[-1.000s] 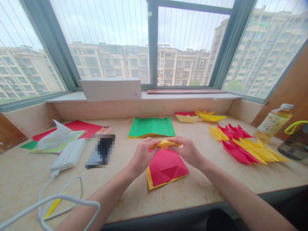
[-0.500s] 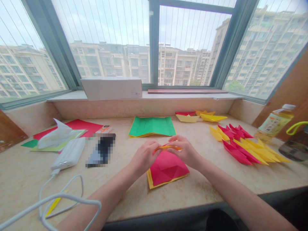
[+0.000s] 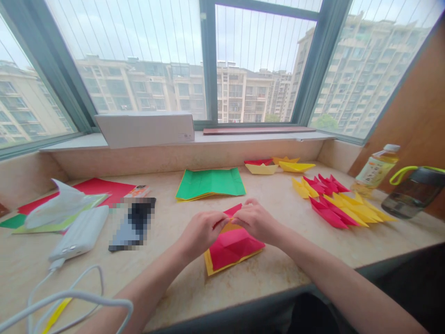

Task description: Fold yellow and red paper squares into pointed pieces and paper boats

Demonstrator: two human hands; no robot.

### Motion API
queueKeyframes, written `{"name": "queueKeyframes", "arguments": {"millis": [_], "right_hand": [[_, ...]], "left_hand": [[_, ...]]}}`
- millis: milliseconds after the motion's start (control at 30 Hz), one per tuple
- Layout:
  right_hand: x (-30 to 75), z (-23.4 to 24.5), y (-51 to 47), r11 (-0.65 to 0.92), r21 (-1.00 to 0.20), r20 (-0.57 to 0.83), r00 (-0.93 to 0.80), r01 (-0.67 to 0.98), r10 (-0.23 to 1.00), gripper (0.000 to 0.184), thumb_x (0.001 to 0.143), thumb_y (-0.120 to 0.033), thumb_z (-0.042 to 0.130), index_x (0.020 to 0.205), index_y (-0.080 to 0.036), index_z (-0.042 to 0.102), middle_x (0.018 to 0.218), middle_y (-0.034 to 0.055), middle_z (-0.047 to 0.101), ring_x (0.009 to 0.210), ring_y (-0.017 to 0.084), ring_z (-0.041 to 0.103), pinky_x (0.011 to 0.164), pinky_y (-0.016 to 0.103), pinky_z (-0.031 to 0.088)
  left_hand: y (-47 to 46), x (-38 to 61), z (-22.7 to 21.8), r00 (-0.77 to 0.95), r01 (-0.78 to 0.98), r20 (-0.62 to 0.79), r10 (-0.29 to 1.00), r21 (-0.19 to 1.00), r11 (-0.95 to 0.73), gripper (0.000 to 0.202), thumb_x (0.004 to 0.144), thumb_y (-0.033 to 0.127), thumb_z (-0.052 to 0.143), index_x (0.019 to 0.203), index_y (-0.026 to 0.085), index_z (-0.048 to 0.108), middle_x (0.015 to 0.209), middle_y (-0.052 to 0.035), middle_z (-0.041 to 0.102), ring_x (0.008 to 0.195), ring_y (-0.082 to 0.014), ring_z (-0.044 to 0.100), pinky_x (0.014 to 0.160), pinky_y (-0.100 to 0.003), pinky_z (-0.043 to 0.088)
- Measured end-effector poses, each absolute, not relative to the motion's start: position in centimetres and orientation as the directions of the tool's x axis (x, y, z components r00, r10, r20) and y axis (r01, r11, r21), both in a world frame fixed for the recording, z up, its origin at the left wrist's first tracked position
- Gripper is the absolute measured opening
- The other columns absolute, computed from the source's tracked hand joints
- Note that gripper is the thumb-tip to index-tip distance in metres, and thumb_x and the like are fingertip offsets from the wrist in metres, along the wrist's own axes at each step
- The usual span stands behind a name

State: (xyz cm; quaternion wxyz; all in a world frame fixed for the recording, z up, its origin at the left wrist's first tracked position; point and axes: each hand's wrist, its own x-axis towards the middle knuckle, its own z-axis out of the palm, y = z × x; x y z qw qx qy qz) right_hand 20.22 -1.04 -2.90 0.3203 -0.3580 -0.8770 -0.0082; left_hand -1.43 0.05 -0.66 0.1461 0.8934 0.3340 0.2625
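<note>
My left hand (image 3: 203, 231) and my right hand (image 3: 255, 219) meet over the middle of the stone ledge (image 3: 285, 273), fingers pinched together on a small folded yellow paper piece (image 3: 230, 227) that is mostly hidden between them. Directly beneath lies a stack of creased red and yellow paper sheets (image 3: 231, 248). A green creased sheet (image 3: 210, 183) lies flat behind the hands.
Several folded red and yellow paper shapes (image 3: 339, 206) lie at right, with paper boats (image 3: 274, 166) farther back. A bottle (image 3: 375, 169) and dark jug (image 3: 412, 192) stand far right. At left are a white power bank (image 3: 79, 232), cable (image 3: 69, 297), tissue pack (image 3: 60, 206) and red paper (image 3: 100, 188). A white box (image 3: 144, 130) sits on the sill.
My hands have lowered the yellow piece toward the red stack and pressed it flatter and closer together. The view has shifted slightly to the right.
</note>
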Motion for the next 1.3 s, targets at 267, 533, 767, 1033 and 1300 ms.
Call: {"name": "queueKeyframes", "arguments": {"millis": [267,533,767,1033,1300], "right_hand": [[20.9,-2.6,-0.2,0.741,-0.347,0.596,-0.476,0.575,0.647,0.024,0.098,-0.023,0.057,0.08,-0.019,0.072,0.071,0.0015,0.074,0.063,0.014,0.063,0.079,0.03,0.039],[21.4,-2.3,0.3,0.661,-0.453,0.447,-0.489,0.598,0.749,0.016,0.092,-0.017,0.064,0.081,-0.018,0.075,0.063,-0.0005,0.071,0.061,0.013,0.063,0.065,0.022,0.045],[21.9,-2.8,0.8,0.634,-0.51,0.447,-0.451,0.581,0.772,0.015,0.092,-0.02,0.064,0.084,-0.016,0.076,0.062,0.0001,0.07,0.057,0.011,0.06,0.058,0.02,0.042],[22.2,-2.6,0.5,0.601,-0.579,0.459,-0.389,0.551,0.799,0.034,0.099,-0.027,0.052,0.074,-0.015,0.07,0.06,-0.0006,0.066,0.056,0.011,0.058,0.059,0.021,0.042],[22.6,-2.6,0.4,0.614,-0.479,0.39,-0.474,0.628,0.789,0.029,0.098,-0.037,0.055,0.091,-0.017,0.075,0.071,0.0004,0.071,0.06,0.012,0.059,0.06,0.023,0.041]], "left_hand": [[1.2,-2.2,-0.7,0.627,0.554,0.335,0.703,0.442,-0.705,0.042,0.097,0.043,0.046,0.069,0.016,0.063,0.06,0.0011,0.06,0.055,-0.0121,0.05,0.055,-0.022,0.034],[2.9,-3.4,-1.3,0.67,0.578,0.324,0.668,0.336,-0.743,0.046,0.097,0.049,0.043,0.065,0.017,0.053,0.057,0.0032,0.051,0.054,-0.0115,0.045,0.054,-0.023,0.029],[3.1,-3.7,-1.2,0.667,0.549,0.337,0.665,0.381,-0.744,0.047,0.097,0.047,0.042,0.062,0.018,0.052,0.052,0.0041,0.05,0.051,-0.0107,0.047,0.051,-0.021,0.031],[3.5,-3.8,-1.5,0.504,0.488,0.37,0.781,0.624,-0.611,0.039,0.094,0.05,0.051,0.112,0.017,0.062,0.068,0.0014,0.067,0.051,-0.0134,0.062,0.052,-0.022,0.048],[3.7,-3.6,-1.4,0.456,0.568,0.622,0.636,0.347,-0.746,0.032,0.096,0.039,0.051,0.116,0.019,0.066,0.122,-0.013,0.062,0.117,-0.0255,0.059,0.1,-0.045,0.05]]}}
